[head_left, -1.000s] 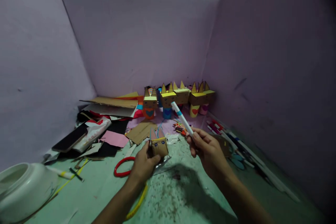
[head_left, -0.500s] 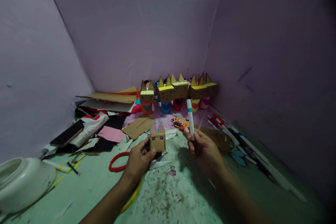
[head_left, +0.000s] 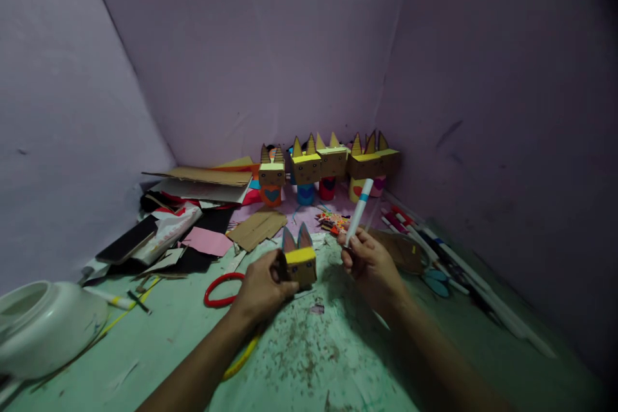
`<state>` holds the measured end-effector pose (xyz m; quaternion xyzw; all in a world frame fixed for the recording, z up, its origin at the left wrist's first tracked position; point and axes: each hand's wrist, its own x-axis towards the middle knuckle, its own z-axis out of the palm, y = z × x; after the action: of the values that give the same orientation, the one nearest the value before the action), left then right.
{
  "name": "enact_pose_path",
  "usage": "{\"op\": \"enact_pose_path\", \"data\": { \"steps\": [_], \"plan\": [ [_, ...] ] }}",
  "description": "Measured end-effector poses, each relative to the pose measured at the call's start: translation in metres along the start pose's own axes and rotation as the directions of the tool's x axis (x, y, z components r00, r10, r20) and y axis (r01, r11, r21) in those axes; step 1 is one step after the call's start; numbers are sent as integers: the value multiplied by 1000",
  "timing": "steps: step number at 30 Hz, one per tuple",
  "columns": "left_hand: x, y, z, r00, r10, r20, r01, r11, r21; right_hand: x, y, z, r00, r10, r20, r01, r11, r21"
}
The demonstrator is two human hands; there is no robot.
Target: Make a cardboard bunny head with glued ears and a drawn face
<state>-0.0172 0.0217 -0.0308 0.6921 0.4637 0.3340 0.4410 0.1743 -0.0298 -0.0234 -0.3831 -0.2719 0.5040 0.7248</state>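
My left hand grips a small cardboard box head by its left side, fingers and thumb closed on it. The head has a yellow top, drawn eyes and two pointed ears with pinkish insides. In my right hand is a white marker with a blue band, pointing up and leaning right; its lower end is hidden by my fingers. A gap separates the marker from the head. Under and beside my left arm lie a red-handled ring of scissors and a yellow curved handle.
Several finished-looking cardboard figures stand along the back wall. Cardboard sheets and pink paper are piled at left, near a white ceramic pot. Markers lie along the right wall. Scraps and specks dot the green tabletop.
The cardboard head has moved slightly right and tipped forward, so its yellow top now shows. The marker in my right hand has tilted to the right.
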Motion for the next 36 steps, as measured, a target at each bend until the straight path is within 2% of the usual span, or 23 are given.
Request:
{"op": "enact_pose_path", "data": {
  "steps": [2, 6, 10, 12, 14, 16, 17, 19, 21, 25, 26, 28, 30, 32, 34, 36],
  "plan": [
    [-1, -1, 4, 1000, -6, 12, 5, 992, 123, 1, 1, 0, 1000, 1, 5, 0, 1000, -15],
    [-5, 2, 5, 1000, 13, 14, -14, 990, 143, 0, 2, 2, 1000, 10, 26, -8, 999, -44],
    [-8, 12, -7, 996, 63, 59, -68, 994, 89, -8, -2, 7, 999, 23, 42, -20, 998, -61],
    [-8, 18, -18, 999, 44, 11, -44, 998, 39, -13, -5, 10, 996, 29, 79, -23, 996, -81],
    [-7, 25, -29, 997, -3, -73, -1, 998, -59, -19, -6, 12, 983, 67, 169, -46, 992, -120],
    [-7, 32, -38, 991, -41, -125, 8, 968, -252, -25, -6, 13, 934, 185, 306, -134, 974, -180],
    [-7, 35, -41, 992, -51, -116, 4, 929, -370, -28, -5, 13, 889, 264, 374, -194, 957, -215],
    [-10, 38, -44, 999, -34, -36, 8, 826, -564, -34, -2, 14, 782, 408, 472, -307, 910, -277],
    [-14, 39, -43, 998, -4, 58, 41, 766, -641, -39, 2, 15, 694, 499, 520, -396, 867, -303],
    [-17, 34, -40, 981, 72, 178, 43, 821, -569, -44, 11, 19, 566, 580, 586, -536, 799, -274],
    [-18, 33, -40, 974, 106, 201, 15, 852, -523, -43, 14, 19, 534, 589, 607, -556, 785, -274],
    [-19, 33, -42, 955, 210, 211, -124, 925, -360, -42, 18, 16, 494, 607, 622, -565, 768, -302],
    [-23, 35, -43, 915, 346, 208, -330, 938, -106, -40, 19, 13, 494, 632, 597, -547, 760, -352],
    [-32, 38, -42, 835, 492, 247, -537, 827, 169, -42, 14, 13, 519, 665, 538, -499, 746, -441],
    [-48, 40, -41, 719, 607, 337, -694, 607, 388, -51, 3, 14, 521, 712, 471, -433, 696, -572],
    [-65, 39, -45, 573, 681, 457, -793, 318, 520, -65, -13, 14, 500, 755, 424, -327, 618, -715]
  ]
}}
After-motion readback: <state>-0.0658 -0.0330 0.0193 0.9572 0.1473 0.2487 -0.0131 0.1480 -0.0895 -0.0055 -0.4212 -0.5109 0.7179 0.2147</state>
